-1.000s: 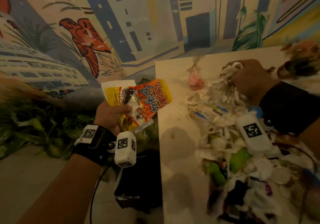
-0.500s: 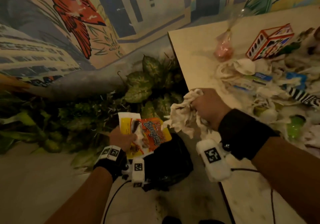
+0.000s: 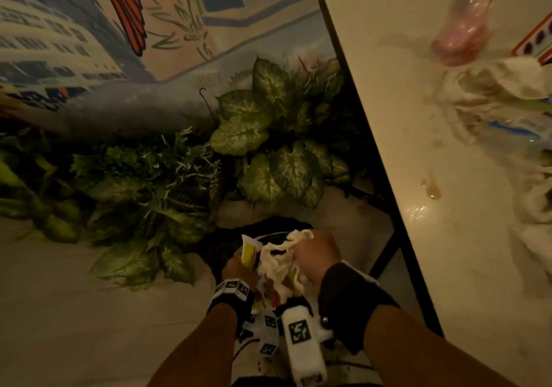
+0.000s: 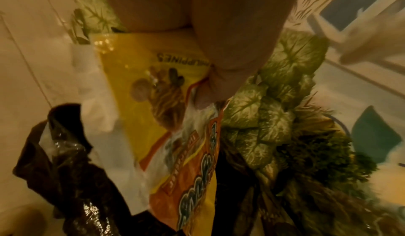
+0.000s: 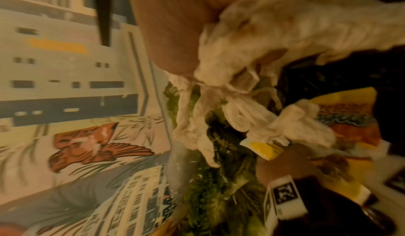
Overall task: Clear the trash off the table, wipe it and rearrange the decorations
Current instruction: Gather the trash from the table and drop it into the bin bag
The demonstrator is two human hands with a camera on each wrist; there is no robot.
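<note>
My left hand (image 3: pixel 236 268) grips a yellow-and-orange snack wrapper (image 3: pixel 249 250), thumb pressed on its face (image 4: pixel 171 101). My right hand (image 3: pixel 316 255) clutches a wad of crumpled white tissue (image 3: pixel 277 262), which hangs down against the wrapper (image 5: pixel 258 118). Both hands are low beside the table's left edge, directly over a black trash bag (image 3: pixel 224 246) on the floor; its glossy plastic shows under the wrapper (image 4: pixel 72 179). The white table (image 3: pixel 418 117) stands at the right with a heap of tissue and wrappers (image 3: pixel 501 99).
Leafy green plants (image 3: pixel 268 135) fill the floor between the mural wall (image 3: pixel 89 43) and the table. A black table leg (image 3: pixel 385 249) runs down beside my right hand. A pink plastic bag (image 3: pixel 460 34) and a red-and-white box (image 3: pixel 537 40) lie on the table, near a wet spill (image 3: pixel 430 186).
Both hands have dropped from table height down over the black bag. My right hand carried the tissue wad off the table and brought it against the wrapper in my left.
</note>
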